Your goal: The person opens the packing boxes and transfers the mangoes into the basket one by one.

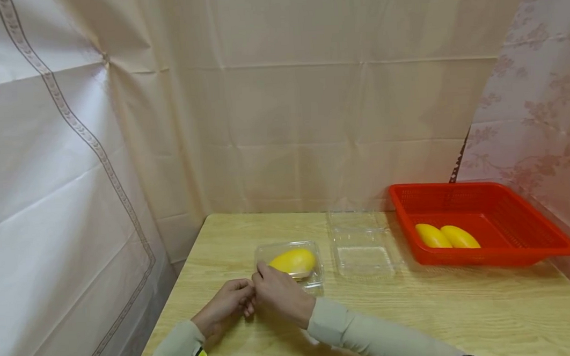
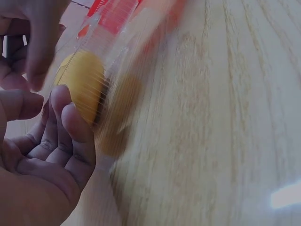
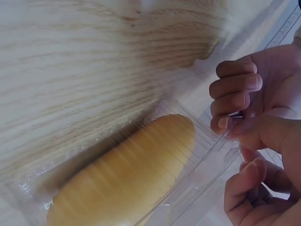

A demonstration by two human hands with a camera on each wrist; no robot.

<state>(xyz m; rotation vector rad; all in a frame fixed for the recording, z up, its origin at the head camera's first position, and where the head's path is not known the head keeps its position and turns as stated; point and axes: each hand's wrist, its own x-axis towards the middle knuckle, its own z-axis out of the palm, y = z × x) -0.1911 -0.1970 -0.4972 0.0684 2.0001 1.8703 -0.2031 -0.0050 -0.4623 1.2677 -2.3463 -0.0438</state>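
A clear plastic clamshell box (image 1: 318, 279) rests on the wooden table with one yellow mango (image 1: 298, 261) inside. In the right wrist view ribbed clear plastic lies over the mango (image 3: 127, 174). My right hand (image 1: 282, 293) is at the box's near left corner, its thumb and finger pinching the edge. Beside it my left hand (image 1: 226, 303) meets the same corner, fingers curled and index fingertip right at the edge. My right thumb partly hides the left hand's grip in the right wrist view.
Just right of the mango's box stands a second clear clamshell box (image 1: 364, 260), its lid raised at the back. Farther right is a red plastic basket (image 1: 492, 256) with two mangoes (image 1: 445, 236) in it. Cloth sheets (image 1: 286, 102) hang behind and beside the table.
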